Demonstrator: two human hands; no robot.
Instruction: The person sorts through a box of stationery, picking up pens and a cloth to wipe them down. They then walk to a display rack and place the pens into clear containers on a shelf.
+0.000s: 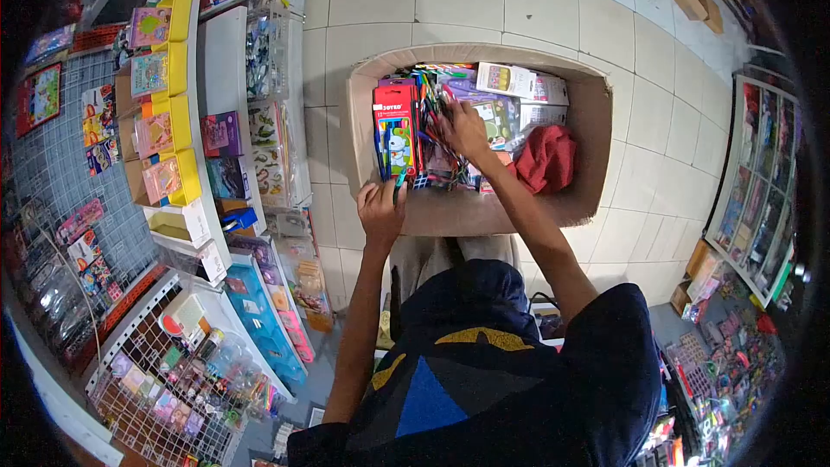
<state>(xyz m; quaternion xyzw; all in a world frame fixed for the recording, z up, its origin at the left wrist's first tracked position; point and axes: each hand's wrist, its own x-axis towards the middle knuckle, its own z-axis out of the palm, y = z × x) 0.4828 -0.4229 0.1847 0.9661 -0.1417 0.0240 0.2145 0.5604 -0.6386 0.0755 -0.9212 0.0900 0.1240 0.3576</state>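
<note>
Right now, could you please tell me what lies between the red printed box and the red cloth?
In the head view, loose pens beside the box, the right hand among them, then a green-patterned pack.

Open carton (484, 222), on tiled floor (372, 0). Contents: stationery box (394, 117), left; loose pens (431, 104), middle; small boxes (507, 79), far right; cloth (546, 160), near right. Shelving (226, 60), left of carton; display cabinet (757, 182), right, well apart.
</note>
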